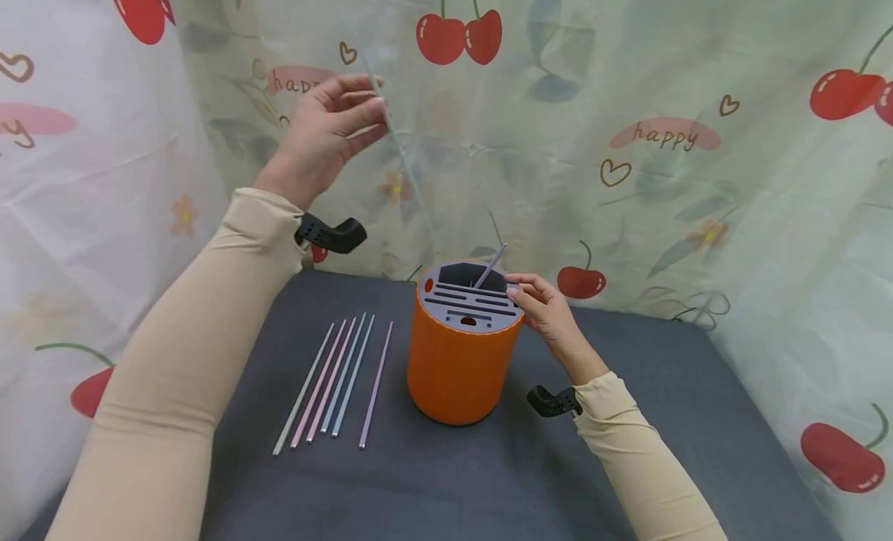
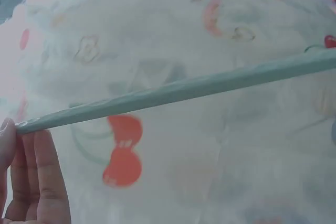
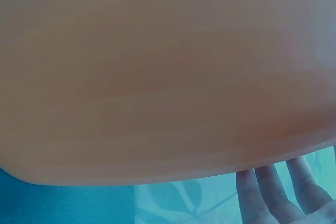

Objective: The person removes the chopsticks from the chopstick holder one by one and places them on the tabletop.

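Raised at the upper left, my left hand (image 1: pixel 338 130) pinches a pale green chopstick (image 1: pixel 402 152) between thumb and fingers. The chopstick slants down to the right, its lower end above an orange utensil holder (image 1: pixel 456 370). In the left wrist view the green chopstick (image 2: pixel 178 92) crosses the picture from the fingertips. My right hand (image 1: pixel 547 312) grips the holder's right rim, thumb near the top and fingers along the side. A purple chopstick (image 1: pixel 491 265) leans in the large rear opening of the holder's grey slotted lid (image 1: pixel 436 302).
Left of the holder, several chopsticks lie side by side on the dark grey table (image 1: pixel 446 479): a green one (image 1: pixel 303 390), pink ones (image 1: pixel 331 378), blue ones (image 1: pixel 353 374) and a purple one (image 1: pixel 377 382). A cherry-print curtain (image 1: pixel 558 184) hangs behind and at both sides.
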Demonstrator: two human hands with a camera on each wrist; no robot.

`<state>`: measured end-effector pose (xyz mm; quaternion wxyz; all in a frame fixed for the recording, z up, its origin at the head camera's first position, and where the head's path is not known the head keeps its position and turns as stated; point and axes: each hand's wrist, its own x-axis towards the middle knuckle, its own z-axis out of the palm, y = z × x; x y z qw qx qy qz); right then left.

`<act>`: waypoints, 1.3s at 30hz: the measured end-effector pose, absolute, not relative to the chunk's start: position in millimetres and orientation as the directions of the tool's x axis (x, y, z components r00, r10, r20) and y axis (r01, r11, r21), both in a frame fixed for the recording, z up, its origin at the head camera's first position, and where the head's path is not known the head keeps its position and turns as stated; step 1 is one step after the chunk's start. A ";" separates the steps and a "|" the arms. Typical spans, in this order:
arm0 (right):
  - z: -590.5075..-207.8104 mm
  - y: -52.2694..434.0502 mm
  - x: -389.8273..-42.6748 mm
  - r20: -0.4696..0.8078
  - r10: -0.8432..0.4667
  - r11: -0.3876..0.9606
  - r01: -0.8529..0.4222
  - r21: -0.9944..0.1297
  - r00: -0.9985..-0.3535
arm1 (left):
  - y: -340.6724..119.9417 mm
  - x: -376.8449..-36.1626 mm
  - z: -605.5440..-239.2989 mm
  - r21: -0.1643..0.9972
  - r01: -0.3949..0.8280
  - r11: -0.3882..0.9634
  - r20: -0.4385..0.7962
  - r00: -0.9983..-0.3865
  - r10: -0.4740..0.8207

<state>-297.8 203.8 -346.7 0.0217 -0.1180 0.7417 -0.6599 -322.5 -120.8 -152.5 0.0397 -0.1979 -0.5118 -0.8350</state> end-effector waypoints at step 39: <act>-349.2 203.5 -298.5 0.137 -0.199 0.090 -0.157 -0.984 -0.970 | -242.3 -344.0 -450.9 0.813 -0.337 0.475 -0.357 -0.933 -0.051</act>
